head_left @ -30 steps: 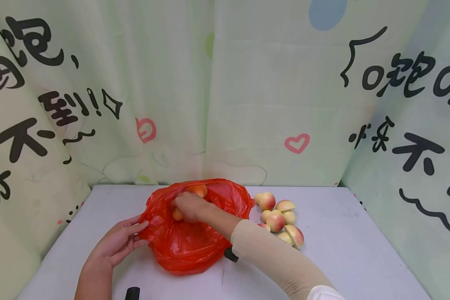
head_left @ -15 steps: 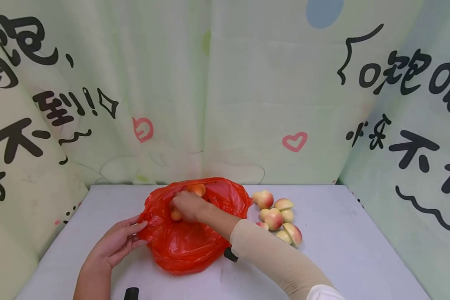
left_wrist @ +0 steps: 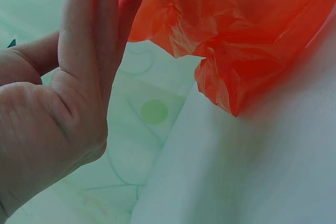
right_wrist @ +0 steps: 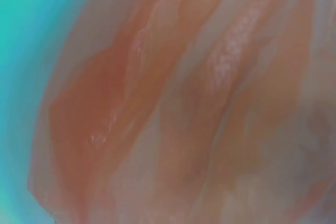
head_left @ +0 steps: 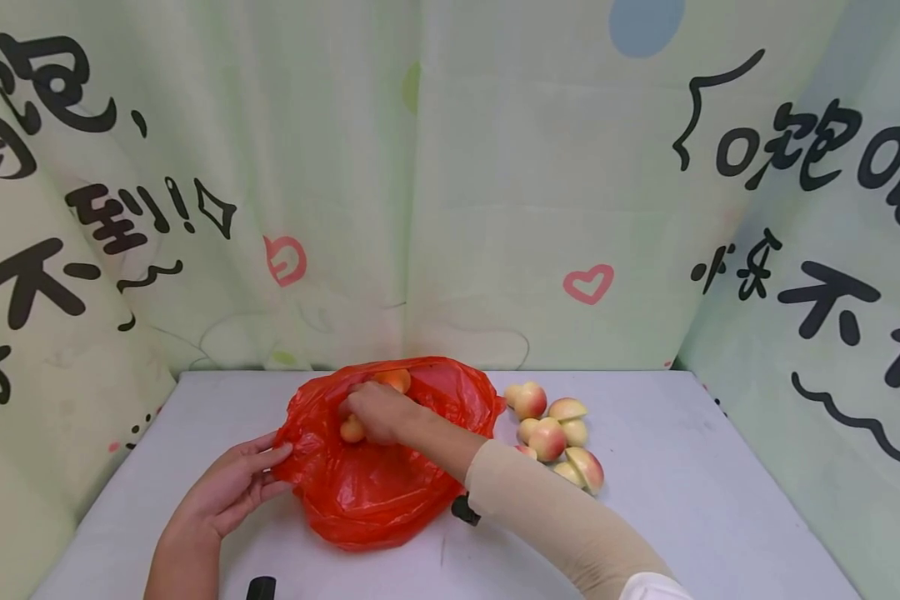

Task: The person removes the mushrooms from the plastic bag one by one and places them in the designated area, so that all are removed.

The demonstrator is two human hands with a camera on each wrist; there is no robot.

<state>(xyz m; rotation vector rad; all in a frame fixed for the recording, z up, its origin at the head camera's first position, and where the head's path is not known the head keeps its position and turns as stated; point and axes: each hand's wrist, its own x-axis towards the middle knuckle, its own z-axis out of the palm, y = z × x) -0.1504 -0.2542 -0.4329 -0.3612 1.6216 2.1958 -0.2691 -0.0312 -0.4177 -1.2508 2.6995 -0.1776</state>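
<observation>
A red plastic bag (head_left: 375, 500) lies with its mouth spread wide on the table. At its left rim my left hand (head_left: 232, 487) pinches the film between thumb and fingers; in the left wrist view the fingers (left_wrist: 86, 35) stretch up along the red film. My right hand (head_left: 378, 412) is inside the bag, its fingers curled down at a round orange-looking fruit (head_left: 352, 429), which shows just below them. Behind the hand, another orange-looking fruit (head_left: 396, 380) sits in the bag. The right wrist view holds only blurred, folded red film (right_wrist: 105, 103).
Right of the bag, several yellow-and-red fruit pieces (head_left: 547, 439) lie close together, some with flat cut faces. A black object (head_left: 465, 509) shows beside the right forearm and another (head_left: 261, 588) at the front. Printed curtains (head_left: 495, 208) stand behind the white table (head_left: 690, 500).
The view has shifted slightly. My left hand and the bag rim it holds have moved very slightly left; my right hand stays in the same place inside the bag.
</observation>
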